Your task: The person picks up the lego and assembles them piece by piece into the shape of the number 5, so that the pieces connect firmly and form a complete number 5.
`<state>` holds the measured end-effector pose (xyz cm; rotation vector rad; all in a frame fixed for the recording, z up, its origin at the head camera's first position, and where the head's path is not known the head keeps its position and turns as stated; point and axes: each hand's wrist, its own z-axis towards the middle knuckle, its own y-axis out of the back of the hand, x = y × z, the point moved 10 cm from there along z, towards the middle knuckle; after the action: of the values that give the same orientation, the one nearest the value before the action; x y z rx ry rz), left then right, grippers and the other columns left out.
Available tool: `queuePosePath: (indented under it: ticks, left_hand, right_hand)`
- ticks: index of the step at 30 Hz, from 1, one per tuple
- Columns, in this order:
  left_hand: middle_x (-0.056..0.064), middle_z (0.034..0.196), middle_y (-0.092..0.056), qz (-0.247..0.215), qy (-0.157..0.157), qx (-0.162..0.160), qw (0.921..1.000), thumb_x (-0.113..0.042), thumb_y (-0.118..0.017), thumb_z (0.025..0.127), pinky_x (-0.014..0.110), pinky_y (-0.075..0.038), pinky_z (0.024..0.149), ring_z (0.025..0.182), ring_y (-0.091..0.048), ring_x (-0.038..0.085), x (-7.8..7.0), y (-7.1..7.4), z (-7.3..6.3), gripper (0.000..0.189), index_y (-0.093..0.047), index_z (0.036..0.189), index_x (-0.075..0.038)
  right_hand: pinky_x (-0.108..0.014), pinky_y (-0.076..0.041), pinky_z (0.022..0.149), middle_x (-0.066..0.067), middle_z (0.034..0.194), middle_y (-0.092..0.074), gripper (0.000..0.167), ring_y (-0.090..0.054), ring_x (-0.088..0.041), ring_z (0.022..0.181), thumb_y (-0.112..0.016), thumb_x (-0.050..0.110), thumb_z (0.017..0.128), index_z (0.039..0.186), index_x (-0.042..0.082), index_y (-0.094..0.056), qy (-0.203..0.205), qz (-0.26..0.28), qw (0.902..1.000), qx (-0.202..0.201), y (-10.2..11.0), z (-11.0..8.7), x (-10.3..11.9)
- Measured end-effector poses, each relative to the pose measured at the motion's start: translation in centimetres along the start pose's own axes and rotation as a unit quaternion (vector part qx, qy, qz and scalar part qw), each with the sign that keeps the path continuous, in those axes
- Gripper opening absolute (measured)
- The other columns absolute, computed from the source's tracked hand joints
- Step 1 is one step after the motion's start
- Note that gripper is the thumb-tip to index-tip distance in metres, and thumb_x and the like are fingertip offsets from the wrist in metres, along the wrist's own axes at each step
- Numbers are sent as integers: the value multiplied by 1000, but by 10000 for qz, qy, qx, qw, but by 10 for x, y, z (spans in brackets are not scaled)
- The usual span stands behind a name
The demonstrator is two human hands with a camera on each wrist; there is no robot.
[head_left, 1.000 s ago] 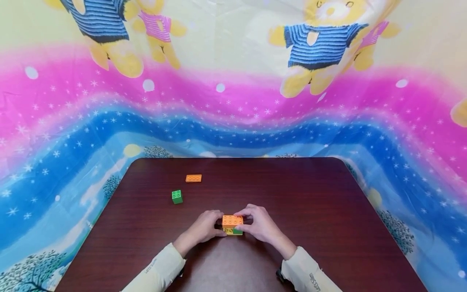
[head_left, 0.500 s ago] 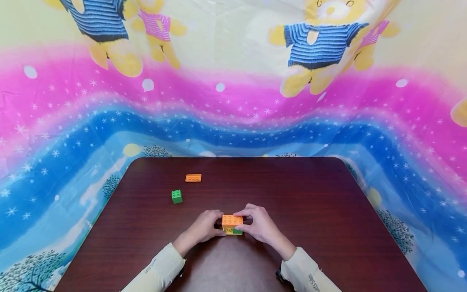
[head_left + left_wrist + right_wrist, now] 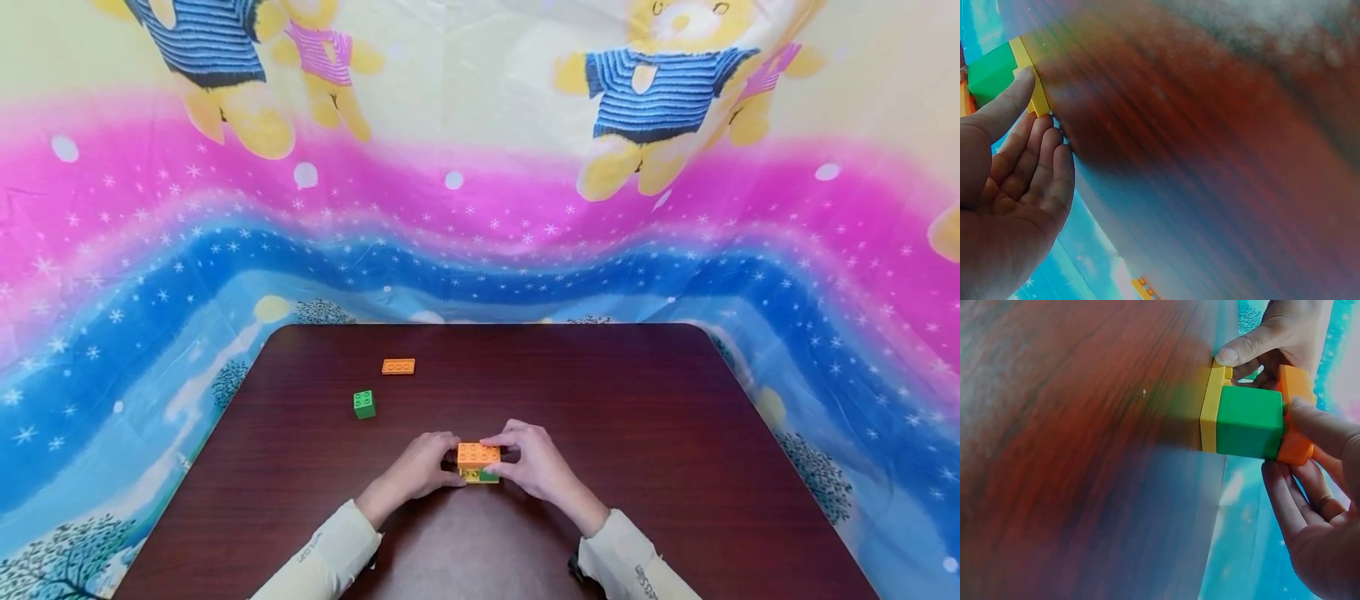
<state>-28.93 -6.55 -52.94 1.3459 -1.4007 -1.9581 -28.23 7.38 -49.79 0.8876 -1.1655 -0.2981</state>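
Note:
In the head view, a small brick stack stands on the table near its front middle. At the bottom is a yellow plate [image 3: 1210,412], with a green brick [image 3: 1249,422] on its right end. An orange brick [image 3: 478,454] lies across the top, overhanging to the left; whether it is fully pressed down I cannot tell. My left hand [image 3: 420,465] pinches the yellow plate's left end, thumb on the near edge. The right hand [image 3: 542,465] pinches the orange brick's right end between thumb and fingers. In the left wrist view, my left thumb covers part of the yellow plate [image 3: 1040,100].
A second green brick [image 3: 364,405] stands on the dark wooden table [image 3: 615,392], left of and beyond the hands. Farther back lies a thin orange plate [image 3: 398,367]. A printed bear curtain [image 3: 480,225] hangs behind the table.

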Motion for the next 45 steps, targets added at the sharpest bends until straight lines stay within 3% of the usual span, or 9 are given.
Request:
queuePosePath:
  ticks: [13,18,24,30,38,45]
  left_hand:
    - [-7,85,-62,-104,-73,-24,9999,-24,-92,79,25,-47,71,75,-53,7,-3,1,1,30,-71,97,-14]
    - [-5,84,-62,-156,-115,-47,9998,-23,-92,78,24,-45,69,74,-54,9,-3,1,2,30,-69,95,-13]
    - [-5,84,-62,-187,-107,-32,9998,-22,-92,79,24,-45,69,74,-53,9,-4,2,2,30,-70,97,-13]
    - [-7,84,-61,-172,-100,-28,9998,-22,-92,79,24,-45,69,74,-52,8,-3,1,2,30,-70,97,-13]
    - [-7,86,-62,-238,56,90,9997,-22,-92,79,25,-46,70,76,-54,10,1,-2,0,30,-71,99,-13]
    - [-6,86,-62,-169,-36,-12,9999,-23,-92,79,26,-46,71,76,-55,11,-2,1,-1,31,-71,99,-12]
  right_hand:
    - [-22,-46,65,8,90,-60,43,-59,-20,79,-89,24,83,124,17,-78,-14,46,10000,-12,-1,-1,-2]
    - [-22,-49,69,0,92,-63,44,-60,-17,83,-89,24,82,124,17,-78,-19,92,10000,7,0,0,-4]
    - [-23,-53,75,2,91,-62,43,-62,-10,86,-89,24,82,124,19,-78,-26,99,9999,8,-1,0,-4]
    - [-22,-50,70,-3,93,-64,43,-62,-16,84,-89,24,82,124,19,-78,-57,162,9998,60,-2,1,-5]
    - [-21,-53,71,1,91,-62,44,-65,-19,86,-89,24,82,124,18,-78,-98,298,9994,124,-5,0,-8]
    - [-22,-53,70,2,91,-62,43,-65,-20,85,-89,24,82,123,18,-78,-70,333,9993,123,-5,1,-7]
